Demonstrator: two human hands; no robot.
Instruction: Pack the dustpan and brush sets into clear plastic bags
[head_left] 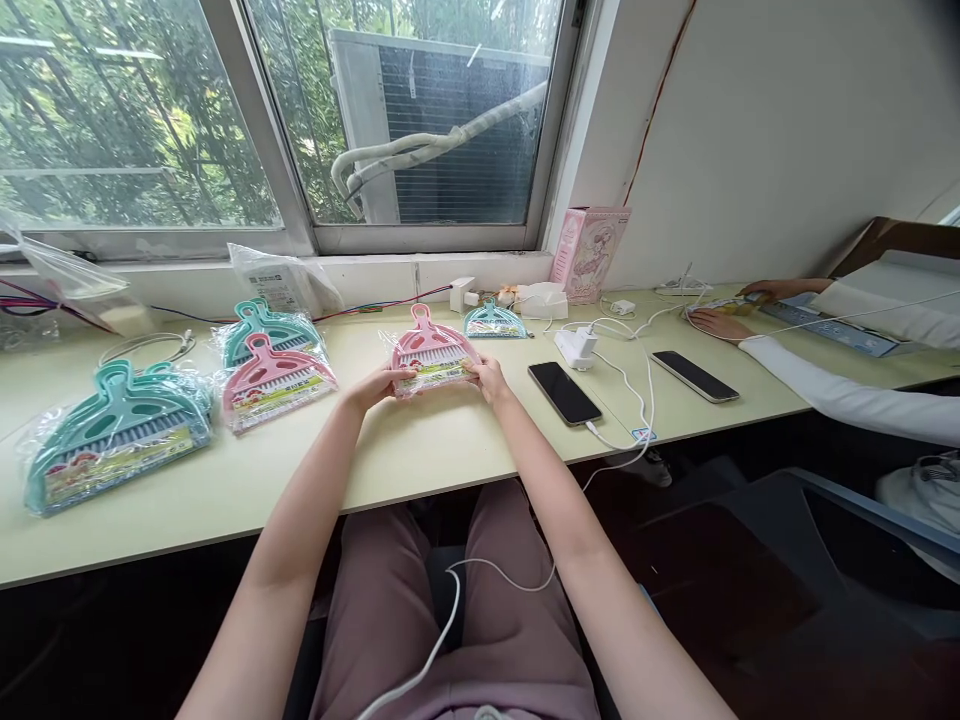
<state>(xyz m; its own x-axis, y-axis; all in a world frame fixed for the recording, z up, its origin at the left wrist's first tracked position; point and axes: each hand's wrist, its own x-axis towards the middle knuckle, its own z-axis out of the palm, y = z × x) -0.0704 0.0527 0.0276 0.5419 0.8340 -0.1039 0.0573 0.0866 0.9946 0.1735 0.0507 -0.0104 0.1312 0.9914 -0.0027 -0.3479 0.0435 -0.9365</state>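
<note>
A pink mini dustpan and brush set (431, 355), wrapped in clear plastic with a printed label, is held upright-tilted between my two hands over the table. My left hand (377, 385) grips its left lower edge, and my right hand (485, 377) grips the right one. Left of it lies a second wrapped pink set (274, 380), overlapping a teal set (274, 325) behind it. More teal sets (124, 430) are stacked at the far left. Behind my right hand, by the wall, lies another teal set (495, 320).
Two phones (564, 393) (695, 376), a white charger (577, 346) and loose cables occupy the table's right part. A pink box (590, 254) stands by the window. At far right, another person's hands (720, 325) rest on the table. A plastic bag (281, 280) leans against the sill.
</note>
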